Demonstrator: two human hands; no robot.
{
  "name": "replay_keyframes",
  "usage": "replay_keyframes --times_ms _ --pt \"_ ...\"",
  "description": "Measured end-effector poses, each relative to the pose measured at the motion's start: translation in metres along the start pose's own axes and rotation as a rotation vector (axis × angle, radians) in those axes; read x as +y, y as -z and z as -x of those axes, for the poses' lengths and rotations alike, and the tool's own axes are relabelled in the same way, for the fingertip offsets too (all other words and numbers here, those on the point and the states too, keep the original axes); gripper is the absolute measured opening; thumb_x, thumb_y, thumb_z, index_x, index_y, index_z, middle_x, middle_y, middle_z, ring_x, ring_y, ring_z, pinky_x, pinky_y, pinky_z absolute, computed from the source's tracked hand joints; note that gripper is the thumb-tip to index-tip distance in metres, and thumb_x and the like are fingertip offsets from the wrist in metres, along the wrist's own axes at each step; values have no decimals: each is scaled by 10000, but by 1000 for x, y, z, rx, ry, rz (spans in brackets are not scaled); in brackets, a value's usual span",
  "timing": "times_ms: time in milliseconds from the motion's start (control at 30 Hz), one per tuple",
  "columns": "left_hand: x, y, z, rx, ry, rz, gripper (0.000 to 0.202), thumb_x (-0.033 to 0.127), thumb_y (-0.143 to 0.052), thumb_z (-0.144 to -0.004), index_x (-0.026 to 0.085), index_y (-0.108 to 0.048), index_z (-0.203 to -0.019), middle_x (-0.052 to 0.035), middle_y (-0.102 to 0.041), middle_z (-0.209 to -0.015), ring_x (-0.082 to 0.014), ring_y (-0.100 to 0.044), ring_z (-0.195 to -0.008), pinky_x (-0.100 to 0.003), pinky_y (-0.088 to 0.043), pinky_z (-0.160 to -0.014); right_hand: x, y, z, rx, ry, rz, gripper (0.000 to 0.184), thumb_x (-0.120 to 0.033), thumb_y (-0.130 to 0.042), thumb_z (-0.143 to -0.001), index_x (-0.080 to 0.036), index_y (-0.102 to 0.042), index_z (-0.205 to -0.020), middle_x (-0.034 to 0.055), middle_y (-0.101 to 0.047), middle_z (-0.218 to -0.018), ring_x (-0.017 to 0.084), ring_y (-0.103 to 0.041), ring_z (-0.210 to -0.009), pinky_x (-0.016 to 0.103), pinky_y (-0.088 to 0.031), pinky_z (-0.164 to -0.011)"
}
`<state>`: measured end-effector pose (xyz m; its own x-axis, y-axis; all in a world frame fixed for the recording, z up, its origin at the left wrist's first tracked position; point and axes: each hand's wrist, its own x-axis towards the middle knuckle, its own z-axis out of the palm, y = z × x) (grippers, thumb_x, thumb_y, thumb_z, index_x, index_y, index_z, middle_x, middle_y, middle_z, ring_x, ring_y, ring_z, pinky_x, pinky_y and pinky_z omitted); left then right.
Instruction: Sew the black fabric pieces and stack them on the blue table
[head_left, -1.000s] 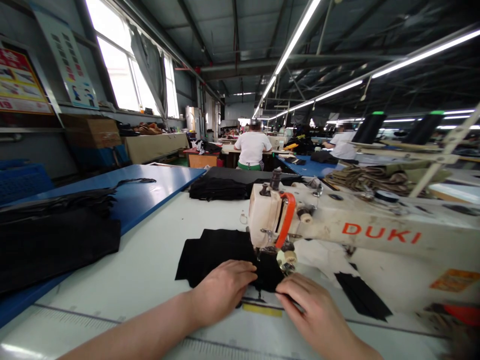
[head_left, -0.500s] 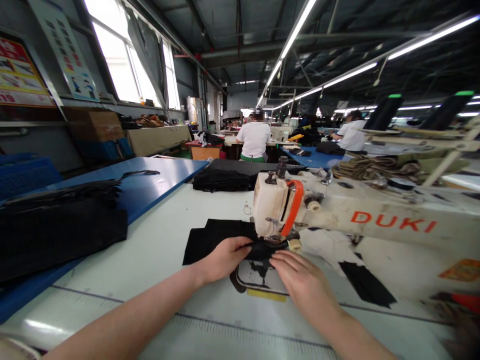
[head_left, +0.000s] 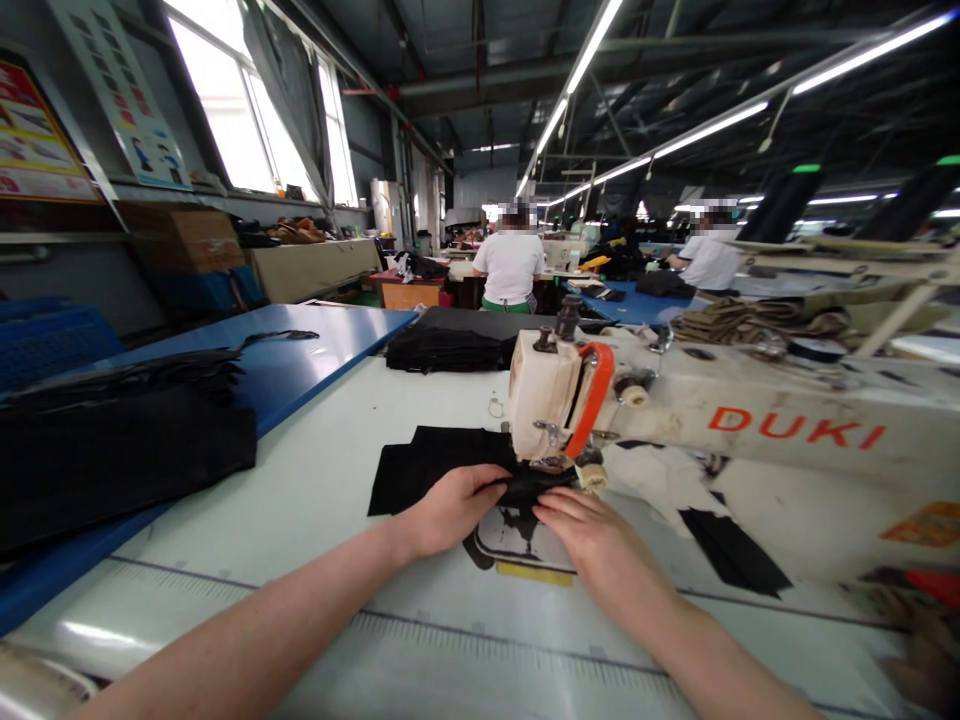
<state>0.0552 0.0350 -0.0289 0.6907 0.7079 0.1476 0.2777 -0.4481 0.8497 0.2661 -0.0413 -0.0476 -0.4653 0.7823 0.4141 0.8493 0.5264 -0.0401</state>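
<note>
Partly beneath the sewing machine head (head_left: 546,395), the black cloth (head_left: 439,458) is being pinched at its near edge by the left hand (head_left: 454,508) and touched by the right hand (head_left: 592,530), whose grip cannot be told, any bunching ideally being smoothed evenly between them.
</note>
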Motion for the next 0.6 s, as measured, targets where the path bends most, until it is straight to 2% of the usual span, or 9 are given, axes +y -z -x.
replay_keyframes --times_ms 267,433,500,600 --pt "7 -1 4 28 -117 -199 267 140 -425 -915 185 -630 -1080 -15 -669 -1058 -155 -617 -967 -252 -466 -880 -3 1 3 -47 -28 8 404 1 -466 -761 -125 -644 -1100 107 -639 -1142 237 -557 -1063 421 -470 -930" --pt "3 -3 5 14 -200 -320 270 114 -439 -908 180 -627 -1090 -35 -653 -1099 -161 -599 -1018 -278 -449 -935 -10 6 1 -80 -55 7 360 -12 -452 -801 -112 -627 -1099 95 -655 -1007 223 -569 -928 396 -491 -850" --pt "2 -4 6 -6 -242 -362 279 94 -441 -900 174 -622 -1096 -40 -646 -1120 -161 -585 -1048 -282 -435 -960 -13 9 0 -94 -73 -13 322 -21 -452 -814 -148 -632 -1049 65 -641 -926 214 -558 -886 392 -483 -830" --pt "3 -5 8 -47 -296 -453 292 76 -441 -891 174 -620 -1101 -47 -629 -1167 -171 -558 -1107 -304 -413 -992 -15 14 2 -106 -84 -41 245 -26 -450 -823 -191 -625 -871 38 -606 -865 205 -538 -867 396 -452 -845"
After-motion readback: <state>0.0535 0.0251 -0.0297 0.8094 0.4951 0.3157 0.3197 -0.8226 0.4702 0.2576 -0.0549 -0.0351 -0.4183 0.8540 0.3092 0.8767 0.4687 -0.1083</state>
